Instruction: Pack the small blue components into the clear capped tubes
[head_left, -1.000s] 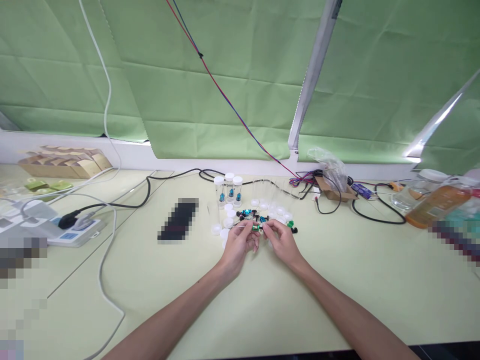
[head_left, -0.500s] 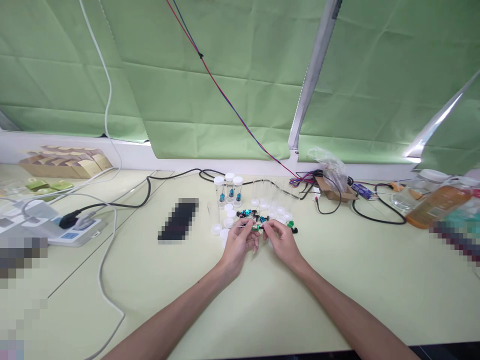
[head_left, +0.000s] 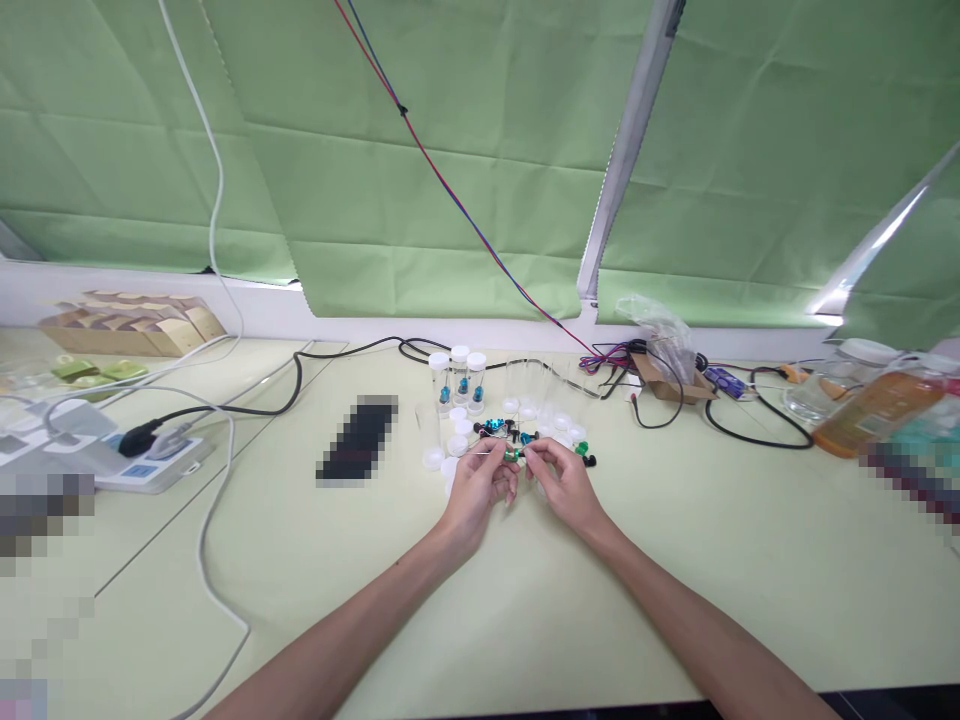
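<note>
My left hand (head_left: 480,490) and my right hand (head_left: 561,482) meet above the pale green table (head_left: 675,560), fingers pinched on a small green part with thin metal pins (head_left: 511,455). Just beyond them lies a scatter of small blue, green and black parts (head_left: 525,435) among several white caps (head_left: 454,445). Three capped clear vials (head_left: 457,380) with blue parts inside stand upright behind the scatter. Several uncapped clear vials (head_left: 536,385) stand to their right.
A dark flat object (head_left: 358,438) lies left of the vials. A power strip (head_left: 142,462) with white and black cables sits at the left. Tangled wires and a small cardboard box (head_left: 664,380) lie at the back right, bottles and a jar (head_left: 862,395) at far right.
Almost nothing moved; both hands keep pinching the small green part, with only slight finger shifts.
</note>
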